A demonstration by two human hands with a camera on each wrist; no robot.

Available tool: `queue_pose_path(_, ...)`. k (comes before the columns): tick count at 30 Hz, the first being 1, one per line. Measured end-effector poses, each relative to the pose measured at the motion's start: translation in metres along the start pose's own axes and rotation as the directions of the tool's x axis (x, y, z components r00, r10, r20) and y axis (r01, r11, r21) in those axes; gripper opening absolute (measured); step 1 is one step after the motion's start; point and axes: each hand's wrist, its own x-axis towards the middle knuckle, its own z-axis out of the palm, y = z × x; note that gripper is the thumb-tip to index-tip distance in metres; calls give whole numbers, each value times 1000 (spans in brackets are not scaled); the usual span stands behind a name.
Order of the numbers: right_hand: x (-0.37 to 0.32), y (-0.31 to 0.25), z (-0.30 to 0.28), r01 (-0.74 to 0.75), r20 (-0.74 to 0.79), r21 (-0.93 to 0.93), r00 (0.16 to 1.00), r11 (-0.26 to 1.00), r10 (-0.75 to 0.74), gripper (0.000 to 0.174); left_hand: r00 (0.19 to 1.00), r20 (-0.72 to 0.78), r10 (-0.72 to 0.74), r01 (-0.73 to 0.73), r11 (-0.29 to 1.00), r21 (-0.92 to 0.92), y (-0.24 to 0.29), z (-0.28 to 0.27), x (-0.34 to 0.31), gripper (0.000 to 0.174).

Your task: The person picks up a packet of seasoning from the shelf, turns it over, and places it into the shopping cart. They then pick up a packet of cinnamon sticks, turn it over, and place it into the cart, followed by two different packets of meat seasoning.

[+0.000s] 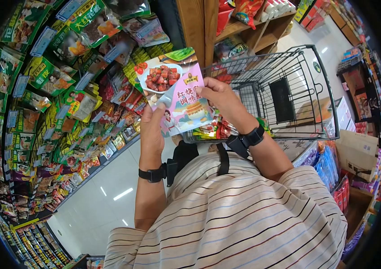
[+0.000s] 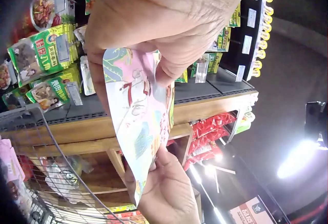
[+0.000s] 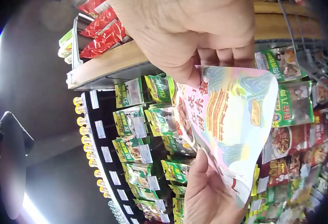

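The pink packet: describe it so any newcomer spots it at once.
Start at the wire cart. Beside it, the left hand and right hand hold the pink packet. Unlike the mostly green hanging packets, it is pink, picturing a bowl of reddish cubes.

shirt point(image 1: 226, 215) observed: off-white, loose, short-sleeved, with thin stripes in black, dark red and light blue. left wrist fitted with black left band point(image 1: 151, 175) and black left mount point(image 1: 171, 172); right wrist with black right band point(image 1: 256, 135) and black right mount point(image 1: 237, 146). black strap point(image 1: 223, 159) noted at shirt front.
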Motion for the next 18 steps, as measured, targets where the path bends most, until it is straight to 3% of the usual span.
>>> queue_pose_path(8,12,7,10,61,-3,-15,998,998,-61,16,996,2,-91,91,992,82,-14,-19,16,36)
queue_pose_path(16,33,9,7,-127,-29,-88,992,988,124,23,996,8,-91,91,996,27,-18,-33,45,35)
queue_pose_path(18,41,15,6,-95,-9,-29,995,995,94,26,997,0,-81,81,996,33,-19,-41,58,36)
